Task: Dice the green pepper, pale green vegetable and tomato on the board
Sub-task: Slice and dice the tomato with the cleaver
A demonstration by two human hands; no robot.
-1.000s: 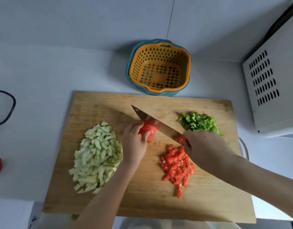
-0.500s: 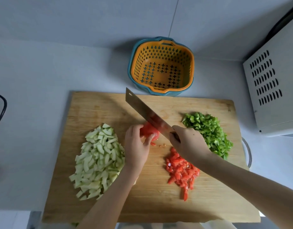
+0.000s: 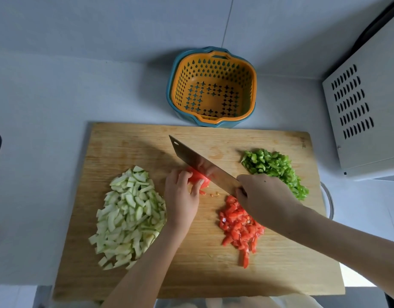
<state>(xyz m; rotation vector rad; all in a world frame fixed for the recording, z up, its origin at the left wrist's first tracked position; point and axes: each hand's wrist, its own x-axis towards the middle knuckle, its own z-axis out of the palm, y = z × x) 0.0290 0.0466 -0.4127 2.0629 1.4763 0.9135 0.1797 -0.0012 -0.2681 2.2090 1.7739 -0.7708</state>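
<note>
1. Desk (image 3: 47,107): pale surface that carries everything.
2. Board (image 3: 147,281): centre-low in frame with its long edge toward the person, so both arms reach it. The piles sit at its sides, which leaves the middle free for cutting.
3. Basket (image 3: 185,85): upper centre, just beyond the board's far edge and empty. Probably parked out of the knife's path.
4. Pale green vegetable (image 3: 129,216): cut pile on the left of the board, clear of the blade.
5. Green pepper (image 3: 273,167): diced heap at right, well apart from the other piles.
6. Diced tomato (image 3: 238,225): lower centre, just beside the cut line.
7. Cleaver (image 3: 192,155): tilted, tip toward the upper left, blade over the tomato piece.
8. Right hand (image 3: 262,196): fingers wrapped tight round the handle, which is hidden.
9. Left hand (image 3: 180,196): fingers curled over the piece, pinning it down.
10. Tomato piece (image 3: 198,177): centre of the board and the last uncut item, so the task looks nearly done.
</note>
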